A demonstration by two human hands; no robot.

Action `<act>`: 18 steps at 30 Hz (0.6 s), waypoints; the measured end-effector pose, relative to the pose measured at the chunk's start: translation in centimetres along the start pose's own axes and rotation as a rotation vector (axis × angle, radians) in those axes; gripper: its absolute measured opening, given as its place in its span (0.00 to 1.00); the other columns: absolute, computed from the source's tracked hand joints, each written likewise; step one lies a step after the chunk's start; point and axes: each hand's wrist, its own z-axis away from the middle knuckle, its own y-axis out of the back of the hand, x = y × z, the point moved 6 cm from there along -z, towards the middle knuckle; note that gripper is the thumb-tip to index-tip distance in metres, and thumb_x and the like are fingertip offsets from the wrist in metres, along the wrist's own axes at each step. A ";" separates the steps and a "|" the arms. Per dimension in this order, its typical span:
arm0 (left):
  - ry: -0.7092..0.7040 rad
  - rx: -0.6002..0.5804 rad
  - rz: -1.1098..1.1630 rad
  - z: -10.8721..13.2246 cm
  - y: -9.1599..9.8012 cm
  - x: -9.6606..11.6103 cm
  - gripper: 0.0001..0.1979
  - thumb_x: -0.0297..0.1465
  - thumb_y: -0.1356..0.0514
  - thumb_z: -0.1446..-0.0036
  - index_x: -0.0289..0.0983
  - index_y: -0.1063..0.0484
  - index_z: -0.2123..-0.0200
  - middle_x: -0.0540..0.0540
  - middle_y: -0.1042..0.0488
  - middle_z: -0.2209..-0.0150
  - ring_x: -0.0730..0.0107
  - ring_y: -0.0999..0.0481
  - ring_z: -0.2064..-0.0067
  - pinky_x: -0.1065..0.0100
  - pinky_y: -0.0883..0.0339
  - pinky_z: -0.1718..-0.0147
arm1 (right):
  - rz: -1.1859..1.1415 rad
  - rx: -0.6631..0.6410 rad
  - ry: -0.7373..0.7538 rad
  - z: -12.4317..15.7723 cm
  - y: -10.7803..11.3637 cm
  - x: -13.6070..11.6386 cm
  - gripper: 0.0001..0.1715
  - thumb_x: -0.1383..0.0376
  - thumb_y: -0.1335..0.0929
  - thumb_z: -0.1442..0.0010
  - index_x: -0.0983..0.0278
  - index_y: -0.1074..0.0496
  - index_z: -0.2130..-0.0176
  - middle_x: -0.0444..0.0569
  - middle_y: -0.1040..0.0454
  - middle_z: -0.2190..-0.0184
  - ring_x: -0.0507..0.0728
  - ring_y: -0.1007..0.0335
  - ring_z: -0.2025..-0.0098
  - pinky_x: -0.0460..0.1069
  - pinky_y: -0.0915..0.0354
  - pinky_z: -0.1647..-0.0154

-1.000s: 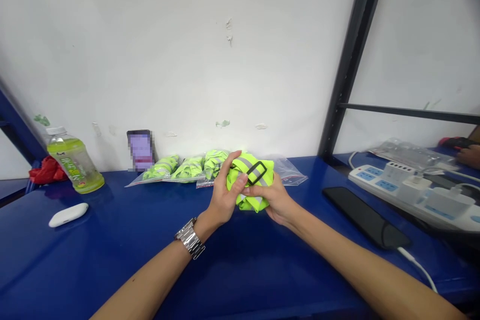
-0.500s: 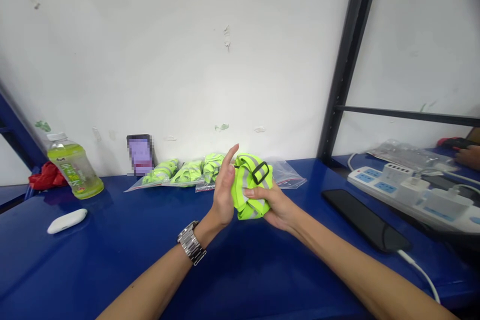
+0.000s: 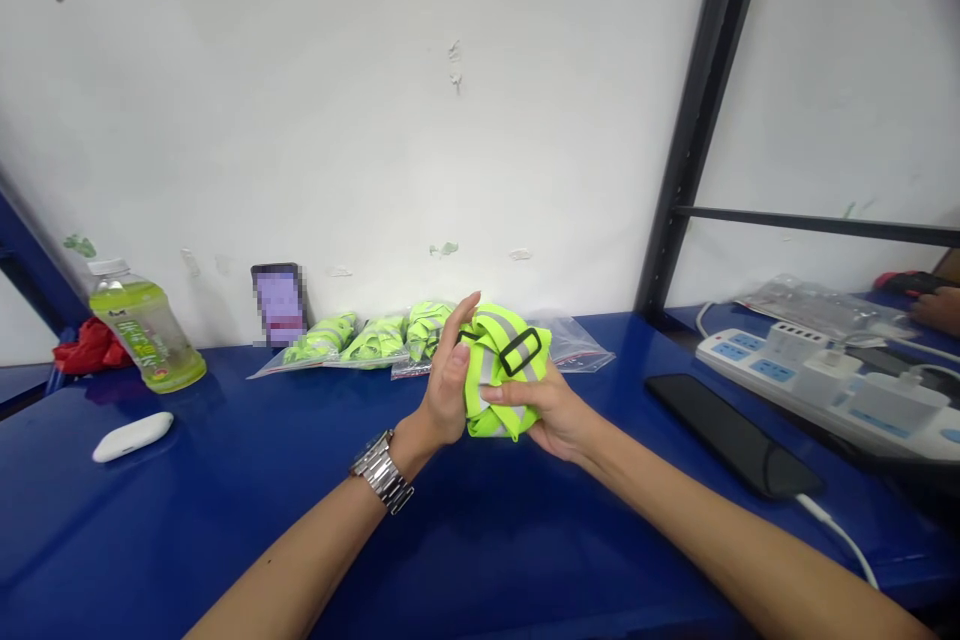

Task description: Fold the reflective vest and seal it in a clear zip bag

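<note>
A folded fluorescent yellow-green reflective vest [image 3: 495, 415] with grey bands and a black plastic buckle is held above the table, between my two hands. My right hand [image 3: 555, 410] grips it from the right, the thumb laid across its front and the other fingers hidden beneath and behind. On the other side, my left hand [image 3: 448, 385] is closed against its left edge, fingers pointing up, some of them out of sight behind the bundle. Behind the hands, several similar bundles in clear plastic bags [image 3: 375, 342] lie along the wall. Another clear bag [image 3: 581, 345] lies to their right.
On the blue table [image 3: 262, 480] stand a green drink bottle [image 3: 150, 330] and a propped phone [image 3: 279, 305]. A white case [image 3: 133, 437] lies at left. A black phone [image 3: 731, 435] on a cable and a power strip [image 3: 780, 370] lie at right. Another person's hand [image 3: 937, 308] shows far right.
The vest has turned slightly, its buckle now lying flatter and facing me more. My left fingers have bent in closer around its edge. The view has shifted slightly.
</note>
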 end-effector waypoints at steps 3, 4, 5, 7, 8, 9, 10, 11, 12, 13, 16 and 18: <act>0.022 -0.028 -0.092 -0.5 0.3 -0.2 0.28 0.48 0.57 0.35 0.42 0.47 0.36 0.43 0.41 0.38 0.57 0.40 0.39 0.54 0.43 0.41 | 0.050 0.025 0.050 -0.5 0.7 -0.9 0.30 0.74 0.23 0.61 0.62 0.27 0.57 0.46 0.22 0.60 0.59 0.24 0.59 0.55 0.27 0.56; 0.037 -0.010 -0.123 -0.7 0.6 -0.4 0.27 0.47 0.57 0.34 0.42 0.47 0.37 0.42 0.40 0.39 0.58 0.38 0.41 0.55 0.42 0.43 | 0.068 0.049 0.069 -0.7 1.2 -1.4 0.29 0.74 0.23 0.62 0.62 0.27 0.58 0.47 0.22 0.60 0.60 0.24 0.59 0.55 0.27 0.57; 0.051 0.026 -0.151 -0.9 1.0 -0.6 0.26 0.46 0.58 0.34 0.42 0.46 0.37 0.42 0.39 0.41 0.60 0.35 0.43 0.56 0.39 0.45 | 0.085 0.085 0.095 -1.0 1.9 -2.1 0.28 0.74 0.23 0.63 0.63 0.26 0.60 0.47 0.21 0.61 0.60 0.24 0.60 0.55 0.27 0.58; 0.057 0.086 -0.240 -1.2 1.6 -1.1 0.22 0.43 0.58 0.33 0.40 0.40 0.42 0.41 0.33 0.49 0.63 0.31 0.51 0.59 0.35 0.52 | 0.116 0.192 0.179 -1.4 3.7 -4.1 0.27 0.73 0.22 0.65 0.64 0.26 0.62 0.48 0.21 0.63 0.62 0.23 0.61 0.56 0.27 0.59; 0.044 0.067 -0.314 -1.4 1.5 -1.2 0.20 0.41 0.57 0.32 0.38 0.36 0.47 0.41 0.31 0.53 0.64 0.30 0.55 0.61 0.34 0.55 | 0.125 0.257 0.232 -1.5 4.9 -5.3 0.27 0.73 0.22 0.66 0.64 0.26 0.62 0.48 0.21 0.64 0.62 0.23 0.62 0.57 0.26 0.60; 0.019 0.009 -0.408 -1.6 1.0 -1.4 0.17 0.40 0.56 0.33 0.37 0.34 0.52 0.42 0.30 0.58 0.65 0.29 0.58 0.61 0.34 0.56 | 0.131 0.313 0.278 -1.6 5.9 -6.4 0.28 0.74 0.22 0.66 0.64 0.26 0.62 0.48 0.21 0.65 0.62 0.23 0.63 0.57 0.26 0.60; -0.012 -0.082 -0.512 -1.7 0.2 -1.6 0.15 0.38 0.54 0.33 0.36 0.33 0.56 0.43 0.30 0.60 0.65 0.29 0.60 0.61 0.34 0.57 | 0.129 0.365 0.320 -1.6 7.0 -7.4 0.29 0.74 0.23 0.66 0.64 0.26 0.61 0.48 0.21 0.66 0.62 0.23 0.64 0.57 0.26 0.61; -0.045 -0.185 -0.616 -1.7 -1.0 -1.8 0.13 0.36 0.52 0.33 0.36 0.32 0.59 0.43 0.30 0.62 0.65 0.30 0.60 0.62 0.34 0.57 | 0.121 0.411 0.354 -1.6 7.9 -8.2 0.29 0.74 0.23 0.66 0.64 0.26 0.61 0.47 0.21 0.67 0.62 0.23 0.65 0.57 0.26 0.62; -0.076 -0.284 -0.709 -1.7 -2.3 -2.1 0.11 0.34 0.52 0.34 0.35 0.33 0.60 0.43 0.31 0.62 0.65 0.30 0.60 0.62 0.34 0.57 | 0.115 0.445 0.376 -1.6 8.7 -8.9 0.29 0.74 0.23 0.66 0.64 0.26 0.60 0.47 0.21 0.68 0.61 0.23 0.66 0.57 0.26 0.62; -0.105 -0.365 -0.797 -1.6 -3.6 -2.4 0.11 0.33 0.52 0.34 0.35 0.33 0.59 0.43 0.31 0.61 0.65 0.29 0.60 0.63 0.33 0.57 | 0.112 0.472 0.391 -1.5 9.4 -9.4 0.29 0.74 0.23 0.66 0.64 0.26 0.61 0.47 0.21 0.68 0.61 0.23 0.66 0.57 0.25 0.63; -0.169 -0.514 -1.023 -1.5 -7.9 -3.4 0.11 0.32 0.52 0.34 0.34 0.34 0.57 0.41 0.32 0.60 0.63 0.29 0.59 0.62 0.32 0.58 | 0.117 0.518 0.412 -1.3 10.4 -10.1 0.27 0.74 0.23 0.67 0.65 0.26 0.63 0.47 0.21 0.69 0.60 0.23 0.69 0.56 0.25 0.65; -0.183 -0.538 -1.075 -1.7 -10.3 -4.0 0.10 0.32 0.50 0.36 0.33 0.34 0.57 0.40 0.31 0.60 0.59 0.29 0.58 0.61 0.32 0.59 | 0.117 0.529 0.418 -1.2 10.5 -10.3 0.25 0.74 0.23 0.67 0.66 0.26 0.65 0.46 0.21 0.71 0.59 0.24 0.70 0.55 0.25 0.66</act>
